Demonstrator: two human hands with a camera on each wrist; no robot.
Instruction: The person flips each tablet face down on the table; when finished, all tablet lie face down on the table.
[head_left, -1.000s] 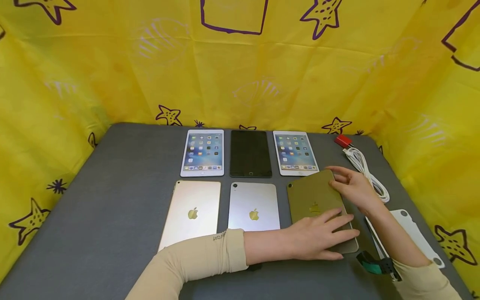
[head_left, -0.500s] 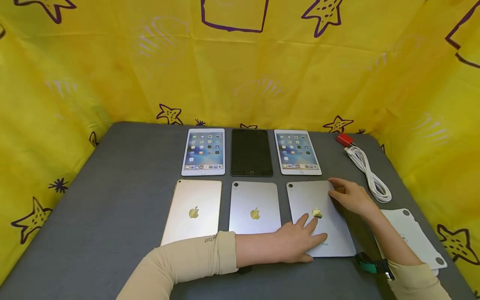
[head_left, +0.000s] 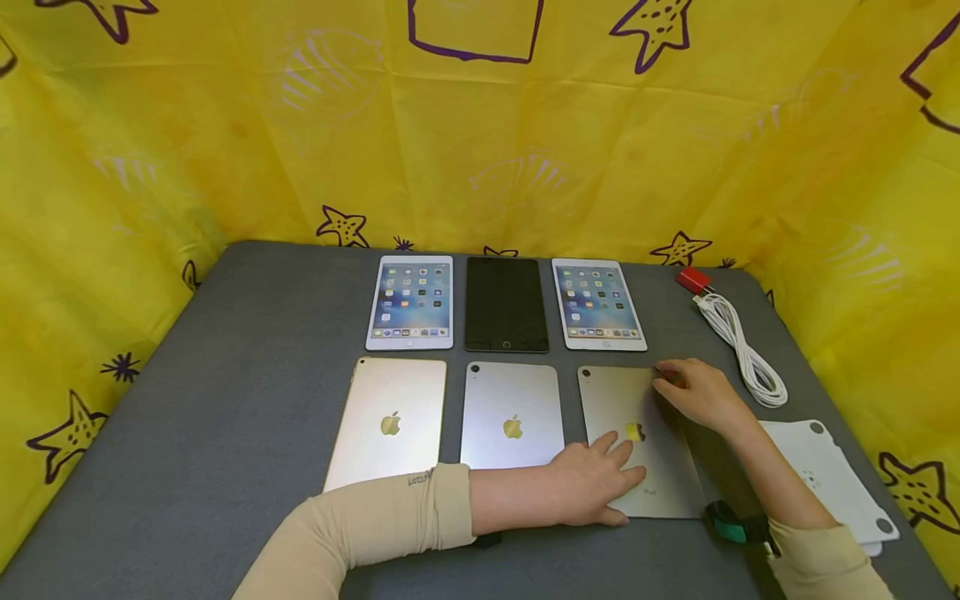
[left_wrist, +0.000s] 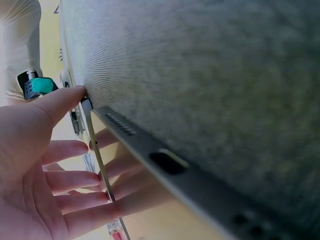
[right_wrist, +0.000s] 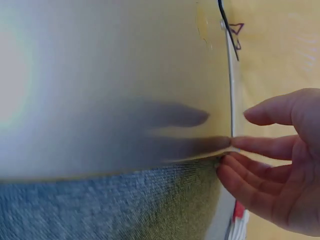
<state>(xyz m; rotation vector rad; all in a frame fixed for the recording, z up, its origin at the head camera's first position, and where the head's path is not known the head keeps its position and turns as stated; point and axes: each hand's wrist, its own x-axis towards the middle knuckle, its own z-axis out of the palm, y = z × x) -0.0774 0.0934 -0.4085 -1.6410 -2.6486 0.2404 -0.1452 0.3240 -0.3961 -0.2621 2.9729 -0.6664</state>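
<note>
A silver tablet (head_left: 663, 475) lies back up at the right end of the front row, its logo partly shaded. My left hand (head_left: 588, 483) rests on its lower left part with the fingers spread. In the left wrist view, those fingers (left_wrist: 70, 192) reach the tablet's back and mirror in it, with the thumb near its lower edge. At the upper right corner is my right hand (head_left: 701, 396). The right wrist view shows the index fingertip (right_wrist: 237, 142) at the edge, the thumb apart from the surface, and other fingers right at the corner.
Left of it lie another silver tablet (head_left: 512, 392) and a gold one (head_left: 397, 392). Behind stand in a row two white tablets (head_left: 409, 343) with lit screens and a black tablet (head_left: 506, 300). A red charger (head_left: 693, 280), coiled white cable (head_left: 753, 367) and white flat panels (head_left: 832, 475) lie right.
The right tablet has come down from a tilt to lie in line with its neighbours. My left hand has slid left across it; my right hand has stayed at its corner, slightly lower.
</note>
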